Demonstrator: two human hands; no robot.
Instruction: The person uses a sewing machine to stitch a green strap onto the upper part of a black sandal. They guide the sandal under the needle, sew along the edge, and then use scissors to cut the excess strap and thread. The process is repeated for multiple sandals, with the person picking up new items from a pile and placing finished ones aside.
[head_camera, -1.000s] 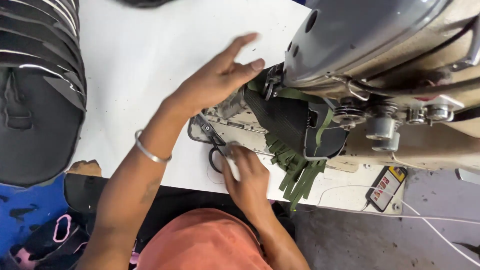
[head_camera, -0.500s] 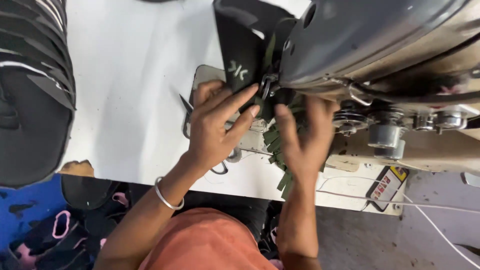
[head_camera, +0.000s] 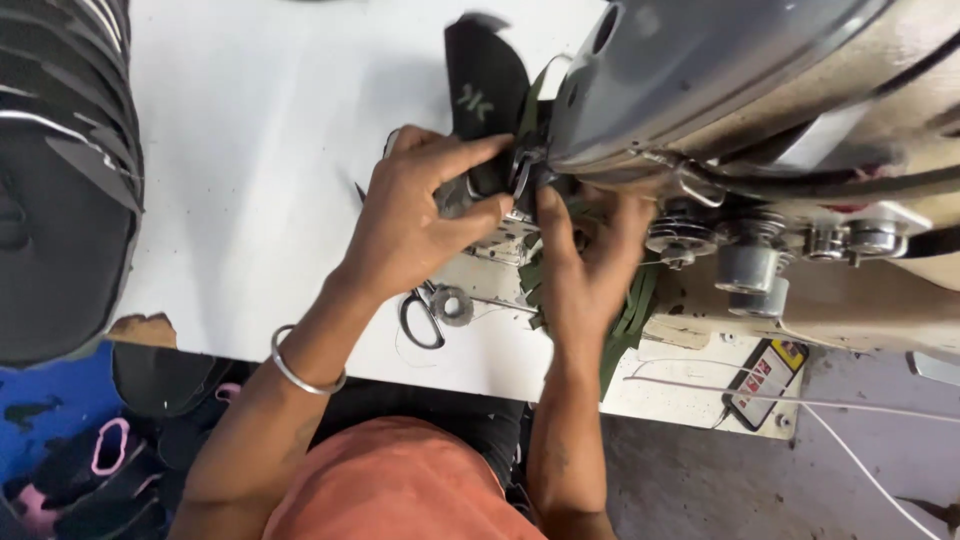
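A black shaped fabric piece (head_camera: 484, 90) with a small pale green mark lies on the white table (head_camera: 270, 180) and runs under the head of a grey sewing machine (head_camera: 720, 70). My left hand (head_camera: 420, 215) presses on its near end by the needle, fingers bent over it. My right hand (head_camera: 585, 265) holds olive green strap strips (head_camera: 628, 325) against the same spot, fingertips at the needle area. A metal bangle sits on my left wrist.
Black-handled scissors (head_camera: 425, 315) lie on the table just under my left hand. A stack of black cut pieces (head_camera: 60, 170) fills the left edge. Machine pulleys (head_camera: 745, 265) stick out at the right. A small labelled box (head_camera: 765, 375) and white cable sit near the table's front edge.
Both hands have come together at the needle; a second ago my left hand was spread flat further left. The black piece has slid further back under the machine head.
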